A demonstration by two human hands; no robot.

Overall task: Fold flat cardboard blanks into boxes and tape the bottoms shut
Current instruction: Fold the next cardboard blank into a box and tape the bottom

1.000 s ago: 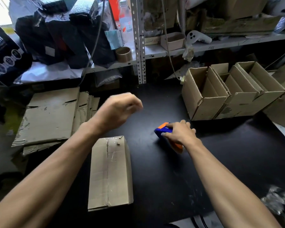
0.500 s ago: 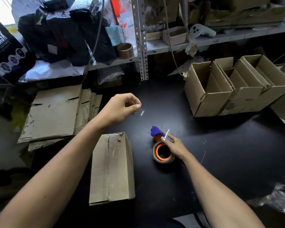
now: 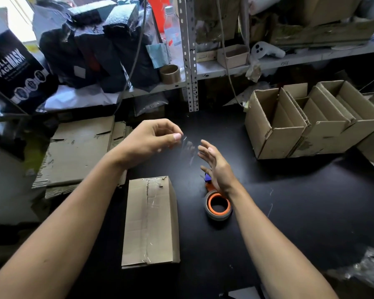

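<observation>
A folded cardboard box [image 3: 151, 221] lies bottom up on the black table [image 3: 300, 212], with clear tape along its centre seam. My left hand [image 3: 149, 141] hovers above the table beyond the box, thumb and fingers pinching a strip of clear tape [image 3: 187, 147]. My right hand [image 3: 214, 165] is raised beside that strip with fingers spread, holding nothing. Beneath my right wrist lies the tape dispenser [image 3: 217, 205], an orange-cored roll with a blue end, resting on the table.
A stack of flat cardboard blanks [image 3: 78, 152] lies at the left. Several open finished boxes [image 3: 311, 119] stand at the right. A metal shelf [image 3: 203, 70] behind holds bags, a tape roll [image 3: 170, 74] and clutter. Crumpled plastic [image 3: 363, 268] sits at the lower right.
My right hand let go of the tape dispenser and rose toward the left hand. The dispenser now lies alone on the table. My left hand keeps the tape strip pinched.
</observation>
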